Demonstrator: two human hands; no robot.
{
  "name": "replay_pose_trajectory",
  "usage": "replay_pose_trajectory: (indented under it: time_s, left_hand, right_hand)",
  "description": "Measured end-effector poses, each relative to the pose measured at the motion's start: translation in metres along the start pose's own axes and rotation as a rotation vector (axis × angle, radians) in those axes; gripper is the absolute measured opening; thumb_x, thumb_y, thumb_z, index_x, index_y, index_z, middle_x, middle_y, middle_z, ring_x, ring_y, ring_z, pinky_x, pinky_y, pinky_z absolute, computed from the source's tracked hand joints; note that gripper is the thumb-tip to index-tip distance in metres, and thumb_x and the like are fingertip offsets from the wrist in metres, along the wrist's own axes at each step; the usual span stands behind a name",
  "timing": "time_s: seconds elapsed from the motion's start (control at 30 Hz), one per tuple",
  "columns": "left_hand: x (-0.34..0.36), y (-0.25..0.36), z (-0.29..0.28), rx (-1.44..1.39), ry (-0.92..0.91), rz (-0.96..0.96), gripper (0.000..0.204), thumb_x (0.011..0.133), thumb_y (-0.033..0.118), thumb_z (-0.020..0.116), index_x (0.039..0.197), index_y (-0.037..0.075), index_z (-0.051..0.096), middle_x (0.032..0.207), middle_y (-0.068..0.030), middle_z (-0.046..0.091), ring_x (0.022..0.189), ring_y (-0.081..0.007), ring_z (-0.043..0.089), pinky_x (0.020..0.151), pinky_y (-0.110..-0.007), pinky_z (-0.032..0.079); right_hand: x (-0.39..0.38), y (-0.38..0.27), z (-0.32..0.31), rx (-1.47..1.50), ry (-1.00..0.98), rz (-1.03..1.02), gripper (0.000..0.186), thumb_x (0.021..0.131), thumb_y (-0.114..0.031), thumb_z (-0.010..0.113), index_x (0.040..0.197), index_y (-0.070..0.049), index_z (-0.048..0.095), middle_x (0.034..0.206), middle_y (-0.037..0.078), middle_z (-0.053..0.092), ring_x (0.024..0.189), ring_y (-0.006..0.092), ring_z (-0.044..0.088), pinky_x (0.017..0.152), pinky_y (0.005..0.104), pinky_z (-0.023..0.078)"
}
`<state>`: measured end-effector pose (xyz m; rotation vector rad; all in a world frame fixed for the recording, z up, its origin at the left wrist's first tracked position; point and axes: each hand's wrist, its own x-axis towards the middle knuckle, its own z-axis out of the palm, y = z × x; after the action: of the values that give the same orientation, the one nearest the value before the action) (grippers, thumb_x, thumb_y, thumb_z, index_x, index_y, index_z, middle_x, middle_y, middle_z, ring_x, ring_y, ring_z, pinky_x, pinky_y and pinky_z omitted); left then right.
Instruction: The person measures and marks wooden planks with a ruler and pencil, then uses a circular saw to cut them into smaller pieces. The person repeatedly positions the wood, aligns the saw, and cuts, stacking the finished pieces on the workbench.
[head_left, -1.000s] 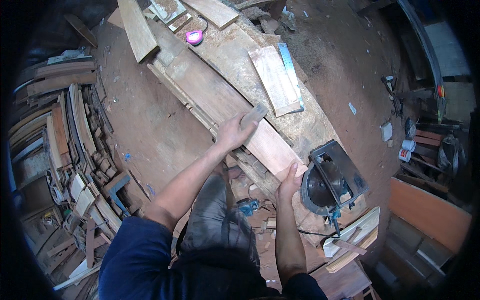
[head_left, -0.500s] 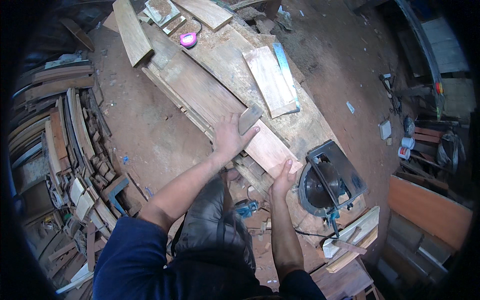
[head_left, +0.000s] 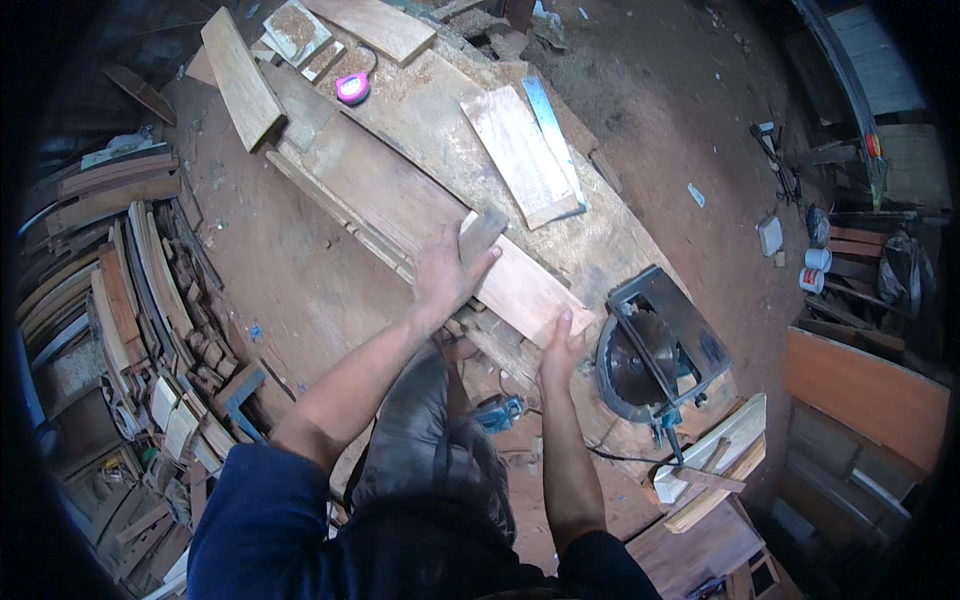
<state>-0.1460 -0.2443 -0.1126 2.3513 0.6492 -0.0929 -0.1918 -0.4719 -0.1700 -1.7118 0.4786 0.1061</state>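
Observation:
A long reddish wooden plank [head_left: 400,205] lies slantwise on a dusty workbench [head_left: 600,245]. My left hand [head_left: 445,270] presses a small grey sanding block [head_left: 480,233] flat against the plank's top. At the plank's near end my right hand [head_left: 562,342] grips the edge, thumb on top, steadying it. Both forearms come up from the lower edge, the sleeves dark blue.
A circular saw [head_left: 655,355] lies blade-up just right of my right hand. A short board [head_left: 520,155] with a metal ruler [head_left: 552,130], a pink tape measure [head_left: 352,88] and more planks [head_left: 240,80] lie farther along. Stacked offcuts [head_left: 130,300] line the left; tins [head_left: 820,270] stand at right.
My left hand with the sanding block has slid a little farther up the plank. My right hand stays on the plank's near end.

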Motion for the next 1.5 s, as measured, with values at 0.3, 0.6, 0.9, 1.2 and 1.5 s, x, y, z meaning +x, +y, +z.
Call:
replay_pose_trajectory:
  time_s: [0.3,0.6,0.9,1.2,1.5]
  left_hand:
    - [0.030,-0.034,0.004,-0.389,-0.057,-0.224,0.043,0.097,0.047,0.061,0.108,0.010,0.078,0.101,-0.0190,0.074,0.096,-0.0347,0.071,0.085,-0.042,0.054]
    - [0.033,-0.031,0.004,-0.342,0.012,-0.210,0.040,0.096,0.044,0.064,0.107,0.009,0.078,0.093,-0.0165,0.076,0.088,-0.0308,0.074,0.078,-0.039,0.055]
    - [0.034,-0.038,0.007,-0.335,-0.003,-0.232,0.041,0.097,0.045,0.061,0.108,0.008,0.076,0.097,-0.0173,0.075,0.091,-0.0315,0.073,0.078,-0.040,0.054]
    - [0.025,-0.033,0.005,-0.370,0.021,-0.241,0.036,0.098,0.041,0.060,0.102,0.009,0.077,0.087,-0.0157,0.072,0.081,-0.0314,0.070,0.073,-0.042,0.053]
    - [0.033,-0.039,0.004,-0.398,0.124,-0.143,0.032,0.097,0.034,0.065,0.099,0.004,0.076,0.087,-0.0165,0.072,0.077,-0.0288,0.069,0.071,-0.040,0.052]
  right_hand:
    - [0.048,0.020,-0.028,0.043,0.144,0.007,0.059,0.110,-0.051,0.035,0.119,0.002,0.057,0.101,0.015,0.067,0.106,0.0263,0.062,0.097,0.0385,0.049]
    - [0.060,0.010,-0.018,0.559,0.011,0.201,0.073,0.107,-0.062,0.026,0.108,0.001,0.062,0.110,0.020,0.067,0.110,0.0304,0.061,0.103,0.0445,0.046]
    - [0.073,-0.005,-0.021,0.638,0.022,0.274,0.092,0.096,-0.080,0.029,0.108,0.004,0.065,0.123,0.024,0.063,0.122,0.0367,0.056,0.114,0.0499,0.040]
    - [0.071,0.010,-0.012,0.636,-0.038,0.270,0.099,0.097,-0.079,0.025,0.122,0.009,0.061,0.129,0.026,0.062,0.125,0.0363,0.056,0.116,0.0477,0.038]
    - [0.013,-0.093,0.028,-0.787,-0.248,-0.621,0.098,0.073,-0.048,0.087,0.141,0.010,0.045,0.146,0.030,0.043,0.137,0.0437,0.041,0.115,0.0535,0.033]
